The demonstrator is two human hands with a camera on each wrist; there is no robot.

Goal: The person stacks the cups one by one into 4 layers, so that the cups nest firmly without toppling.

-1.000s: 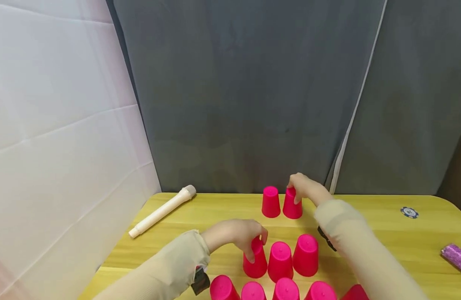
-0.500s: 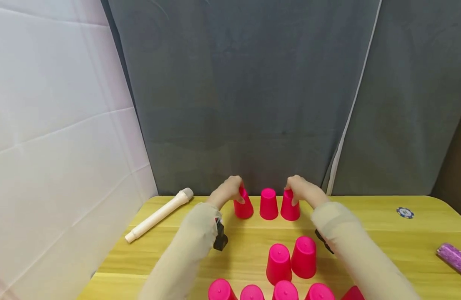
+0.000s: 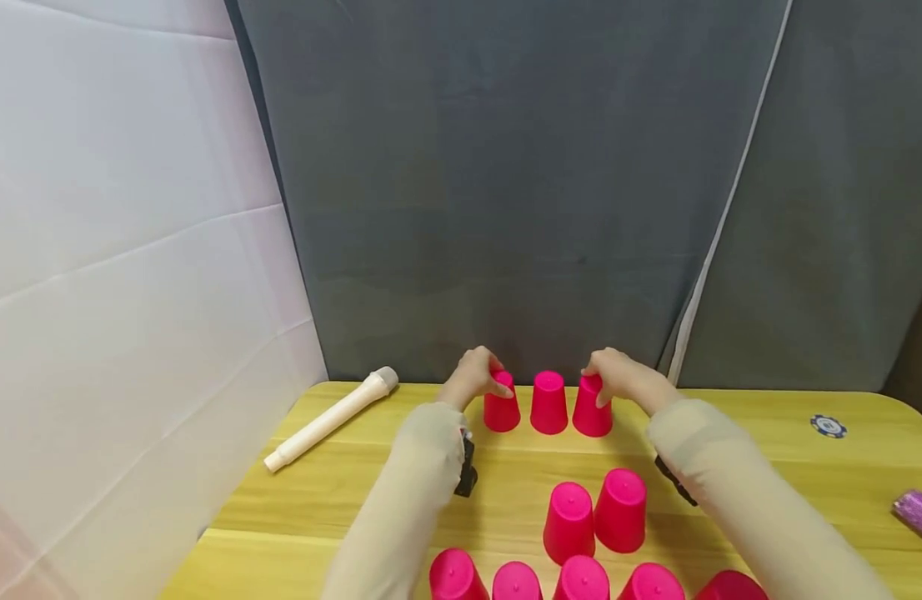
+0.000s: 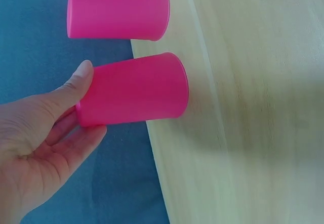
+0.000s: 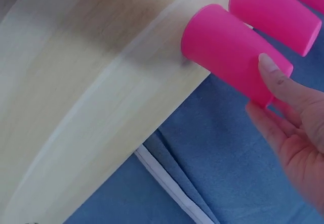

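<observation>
Head view: three pink cups upside down in a row at the far edge of the yellow wooden table (image 3: 769, 433), close against the grey curtain (image 3: 506, 183). Left hand (image 3: 472, 377) on the left cup (image 3: 502, 402), fingers curled over its upturned base, thumb on the near side. Right hand (image 3: 618, 375) on the right cup (image 3: 592, 406) in the same way, gripping near the top. Middle cup (image 3: 548, 402) untouched between the two, just beside each.

Left wrist view: left hand (image 4: 40, 143) with thumb and fingers pinching the base end of the left cup (image 4: 134, 90), rim planted on the table edge; middle cup (image 4: 119, 12) just beyond it. Right wrist view: right hand (image 5: 291, 118) holding the base end of the right cup (image 5: 228, 49), thumb laid along its wall, middle cup (image 5: 276, 14) alongside, nearly touching.

Nearer the person in the head view, two more pink cups (image 3: 596, 517) side by side, touching, and a row of five pink cups (image 3: 581, 579) at the bottom edge, cut off by the frame. Black wrist devices (image 3: 466, 477) strapped under both beige sleeves. Cream cylinder (image 3: 329, 419) lying slantwise at the table's left, blue-and-white poker chip (image 3: 829, 427) far right, purple glittery object (image 3: 919, 515) at the right edge, only partly seen. White sheet (image 3: 116, 292) hanging at left.
</observation>
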